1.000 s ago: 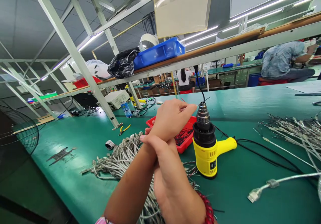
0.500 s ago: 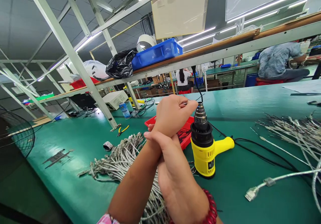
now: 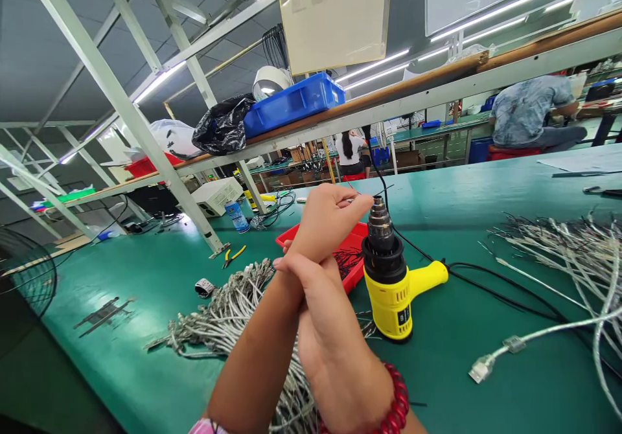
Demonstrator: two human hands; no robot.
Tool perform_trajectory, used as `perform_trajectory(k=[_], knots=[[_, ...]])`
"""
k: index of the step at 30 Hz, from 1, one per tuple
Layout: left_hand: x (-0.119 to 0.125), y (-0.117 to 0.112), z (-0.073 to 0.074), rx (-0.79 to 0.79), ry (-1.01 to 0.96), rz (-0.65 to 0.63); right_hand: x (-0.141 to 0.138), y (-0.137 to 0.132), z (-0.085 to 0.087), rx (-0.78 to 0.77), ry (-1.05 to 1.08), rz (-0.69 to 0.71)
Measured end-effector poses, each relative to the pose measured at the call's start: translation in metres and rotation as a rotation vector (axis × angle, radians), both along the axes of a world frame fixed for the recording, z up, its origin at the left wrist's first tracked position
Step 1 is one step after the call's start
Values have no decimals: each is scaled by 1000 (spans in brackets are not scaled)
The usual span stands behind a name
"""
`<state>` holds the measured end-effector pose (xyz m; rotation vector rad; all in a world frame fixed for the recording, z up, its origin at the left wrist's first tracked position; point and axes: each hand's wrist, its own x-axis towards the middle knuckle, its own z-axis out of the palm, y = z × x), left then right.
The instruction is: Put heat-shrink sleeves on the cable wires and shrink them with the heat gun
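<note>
My left hand (image 3: 329, 220) is closed in a pinch on a thin dark wire, held just above the metal nozzle of a yellow heat gun (image 3: 393, 295). The gun stands upright on the green table (image 3: 146, 291), nozzle up, its black cord trailing right. My right hand (image 3: 315, 317), with a red bead bracelet at the wrist, is wrapped round my left wrist. Behind both hands lies a red tray (image 3: 358, 233) of small dark pieces. A heap of grey cables (image 3: 223, 314) lies under my forearms.
More grey cables (image 3: 558, 246) spread at the right, and one with a white connector (image 3: 486, 366) lies near the front. Yellow pliers (image 3: 234, 256) sit by a shelf post. The overhead shelf holds a blue bin (image 3: 291, 103) and a black bag (image 3: 221, 126). Other people (image 3: 529, 113) sit at far benches.
The view has shifted a little, so everything sits slightly further left. My hands keep the same hold, with the pinched wire still over the nozzle.
</note>
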<state>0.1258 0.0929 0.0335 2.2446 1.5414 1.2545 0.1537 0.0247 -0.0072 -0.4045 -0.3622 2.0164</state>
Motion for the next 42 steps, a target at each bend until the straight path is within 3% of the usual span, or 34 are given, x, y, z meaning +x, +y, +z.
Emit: perform_trajectory(k=[6, 14, 19, 35, 42], knots=[[0, 6, 0, -49, -88, -60, 1, 3, -2, 3, 15, -13], [0, 7, -2, 27, -34, 44, 0, 8, -4, 4, 47, 6], [-1, 5, -2, 13, -14, 30, -1, 7, -2, -14, 55, 10], [-10, -13, 2, -8, 7, 45, -6, -5, -1, 82, -27, 96], [-15, -21, 3, -40, -3, -22, -9, -13, -3, 84, -56, 114]])
